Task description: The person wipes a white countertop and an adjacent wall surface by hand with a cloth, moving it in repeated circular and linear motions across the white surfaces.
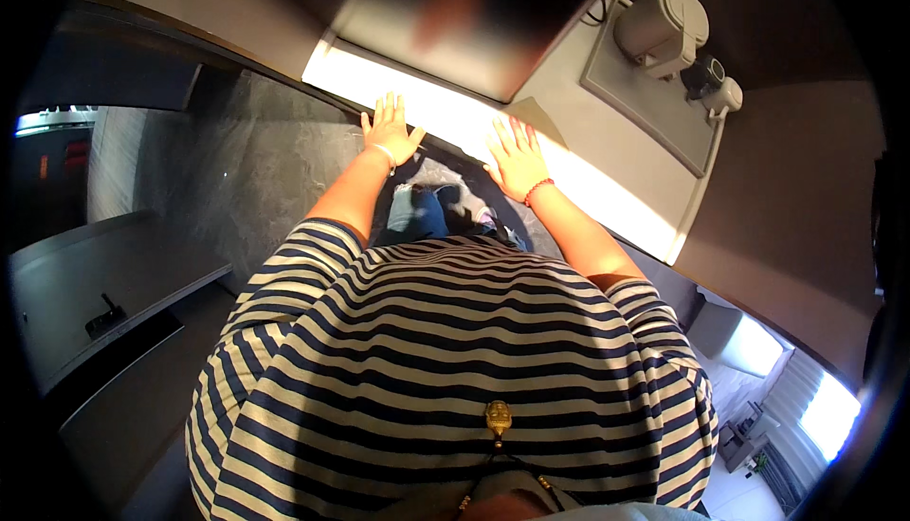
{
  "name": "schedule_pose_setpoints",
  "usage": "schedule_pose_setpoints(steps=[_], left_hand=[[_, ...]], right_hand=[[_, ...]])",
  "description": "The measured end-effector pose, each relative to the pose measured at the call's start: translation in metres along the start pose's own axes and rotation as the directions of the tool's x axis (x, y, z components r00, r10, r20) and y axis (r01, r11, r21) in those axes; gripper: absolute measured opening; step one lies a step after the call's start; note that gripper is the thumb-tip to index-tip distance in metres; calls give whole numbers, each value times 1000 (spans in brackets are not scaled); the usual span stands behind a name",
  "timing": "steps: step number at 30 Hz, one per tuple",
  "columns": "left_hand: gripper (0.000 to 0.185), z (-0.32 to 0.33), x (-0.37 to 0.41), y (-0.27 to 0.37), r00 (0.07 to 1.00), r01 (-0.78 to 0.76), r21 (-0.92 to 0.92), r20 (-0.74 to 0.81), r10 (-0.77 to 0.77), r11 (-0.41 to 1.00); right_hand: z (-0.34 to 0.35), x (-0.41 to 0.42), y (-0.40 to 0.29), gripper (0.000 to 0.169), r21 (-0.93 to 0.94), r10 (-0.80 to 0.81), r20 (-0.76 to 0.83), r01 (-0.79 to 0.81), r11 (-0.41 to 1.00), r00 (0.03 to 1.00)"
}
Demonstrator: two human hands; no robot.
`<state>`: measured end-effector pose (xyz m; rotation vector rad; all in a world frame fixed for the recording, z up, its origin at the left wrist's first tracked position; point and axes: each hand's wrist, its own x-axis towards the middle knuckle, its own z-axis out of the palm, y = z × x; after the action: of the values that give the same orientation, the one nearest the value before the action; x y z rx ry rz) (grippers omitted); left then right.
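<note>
Both palms face down at the near edge of a pale countertop (604,197), where a strong band of light falls. My left hand (388,128) has its fingers spread at the edge and wears a thin bracelet on the wrist. To its right, my right hand (519,158) also lies with spread fingers, a red beaded bracelet (538,192) behind it. Neither hand holds anything. Just past my right fingertips lies a flat, thin greenish-grey piece (544,119), whose kind I cannot tell.
Farther right on the counter, a grey tray (640,105) bears a cream electric hot-water pot (657,27), a dark glass or cup (700,76) and a small white container (725,96). Brown panels (782,187) flank the counter. Grey marbled floor (284,144) and a dark cabinet (114,272) lie to my left.
</note>
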<state>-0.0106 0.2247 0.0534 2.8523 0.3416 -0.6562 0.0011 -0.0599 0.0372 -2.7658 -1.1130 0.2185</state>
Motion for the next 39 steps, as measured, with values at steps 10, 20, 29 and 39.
schedule_pose_setpoints(steps=[10,20,29,39], left_hand=[[77,-23,12,-61,912,-399,-242,-5,410,884],[75,-62,51,-185,909,-416,-167,-96,405,894],[75,-65,58,-208,758,-632,-178,-347,552,755],[87,-62,67,-192,837,-536,-272,-291,462,799]], right_hand=[[2,96,-62,73,21,-32,-23,33,999,999],[7,231,-144,83,54,38,-73,-34,998,997],[19,303,-194,84,197,221,-7,-215,957,975],[18,248,-193,74,96,-52,-11,53,994,999]])
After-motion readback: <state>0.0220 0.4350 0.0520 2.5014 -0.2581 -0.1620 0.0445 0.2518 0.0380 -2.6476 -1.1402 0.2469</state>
